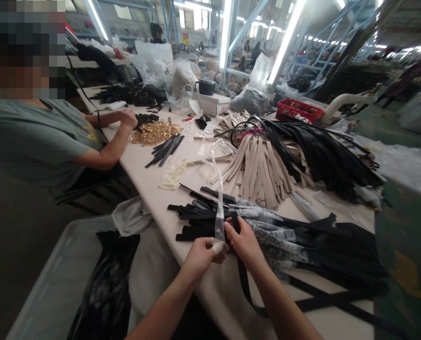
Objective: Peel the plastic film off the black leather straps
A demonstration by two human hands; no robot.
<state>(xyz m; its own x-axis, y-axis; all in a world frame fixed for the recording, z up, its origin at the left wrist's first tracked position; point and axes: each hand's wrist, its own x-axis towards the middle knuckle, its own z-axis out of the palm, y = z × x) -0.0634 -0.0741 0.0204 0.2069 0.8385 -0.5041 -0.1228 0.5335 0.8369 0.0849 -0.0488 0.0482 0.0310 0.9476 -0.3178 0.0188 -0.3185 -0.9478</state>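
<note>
My left hand (199, 259), with a pale wrap on one finger, is closed in a pinch on the lower end of a clear plastic strip (219, 200) that stands up from it. Beside it, my right hand (246, 241) grips a black strap (244, 282) near its end; the rest loops down past my wrist toward the table edge. The two hands almost meet, and whether the strip touches the strap is hard to make out. Just beyond them lies a pile of black straps (192, 221), several partly sleeved in crinkled clear plastic (284, 236).
Across the table (143, 163), beige strips (258, 165) fan out beneath long black straps (324, 146). Gold hardware (159, 132) is heaped near a seated co-worker (44, 141). A red basket (297, 111) and white box (212, 104) stand behind. A bin (58, 269) sits lower left.
</note>
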